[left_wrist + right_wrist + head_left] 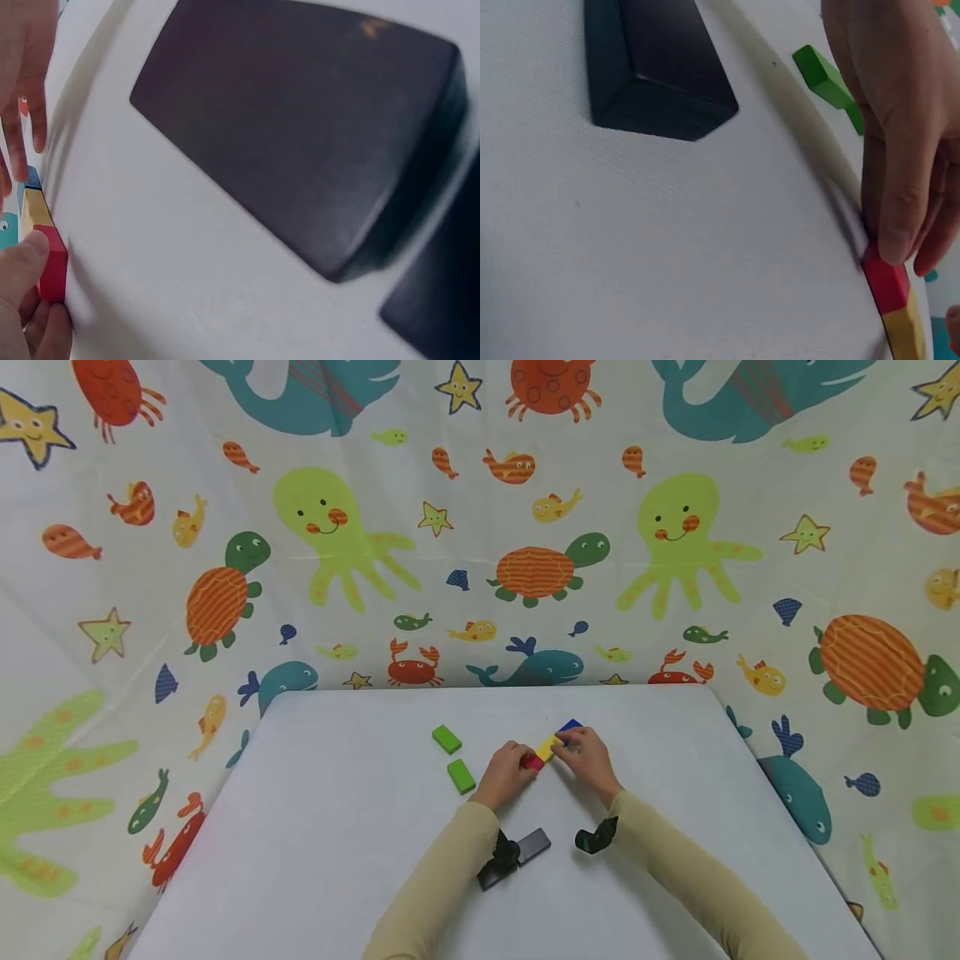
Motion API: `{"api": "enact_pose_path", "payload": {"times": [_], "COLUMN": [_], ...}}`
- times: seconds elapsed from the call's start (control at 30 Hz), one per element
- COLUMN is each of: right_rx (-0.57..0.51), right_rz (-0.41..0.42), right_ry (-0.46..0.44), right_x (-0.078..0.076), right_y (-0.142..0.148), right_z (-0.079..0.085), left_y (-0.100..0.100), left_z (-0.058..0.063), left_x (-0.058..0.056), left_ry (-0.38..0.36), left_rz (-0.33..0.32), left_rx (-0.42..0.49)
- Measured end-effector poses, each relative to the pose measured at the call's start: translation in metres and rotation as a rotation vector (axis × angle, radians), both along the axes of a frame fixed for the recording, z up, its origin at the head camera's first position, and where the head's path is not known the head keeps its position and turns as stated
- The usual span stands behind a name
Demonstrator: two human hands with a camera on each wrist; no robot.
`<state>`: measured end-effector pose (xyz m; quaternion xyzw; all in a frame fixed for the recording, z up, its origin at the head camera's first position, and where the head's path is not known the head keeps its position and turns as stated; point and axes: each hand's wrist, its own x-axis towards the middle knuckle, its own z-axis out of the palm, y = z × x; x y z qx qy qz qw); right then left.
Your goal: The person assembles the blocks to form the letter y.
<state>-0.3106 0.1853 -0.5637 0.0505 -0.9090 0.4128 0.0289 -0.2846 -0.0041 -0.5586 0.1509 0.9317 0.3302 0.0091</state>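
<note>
A red block (533, 763), a yellow block (548, 749) and a blue block (573, 724) lie end to end in a slanting row on the white table. My left hand (506, 772) pinches the red block at the near end, its thumb (34, 244) on top and fingers against the side. Over the far part of the row is my right hand (591, 764), its fingers fairly straight and reaching down beside the blue and yellow blocks. In the left wrist view those fingers partly overlap the blue block.
Two green blocks (447, 739) lie left of my left hand. A dark grey block (534, 846) lies between my forearms, with a second dark block (491, 877) partly hidden by the left wrist camera. A curtain with sea animals (536, 572) hangs behind the table.
</note>
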Motion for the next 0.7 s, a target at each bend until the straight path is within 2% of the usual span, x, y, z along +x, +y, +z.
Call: {"api": "enact_pose_path", "payload": {"times": [0.27, 0.7], "right_rx": [-0.001, 0.091], "right_rz": [-0.003, 0.003], "right_ry": [0.007, 0.070], "right_x": [0.008, 0.011], "right_y": [-0.011, -0.014], "right_z": [-0.007, -0.011], "left_y": [-0.001, -0.001], "left_z": [-0.003, -0.006], "left_x": [-0.002, -0.005], "left_ry": [0.009, 0.018], "left_rz": [-0.006, -0.011], "left_rx": [0.001, -0.010]}}
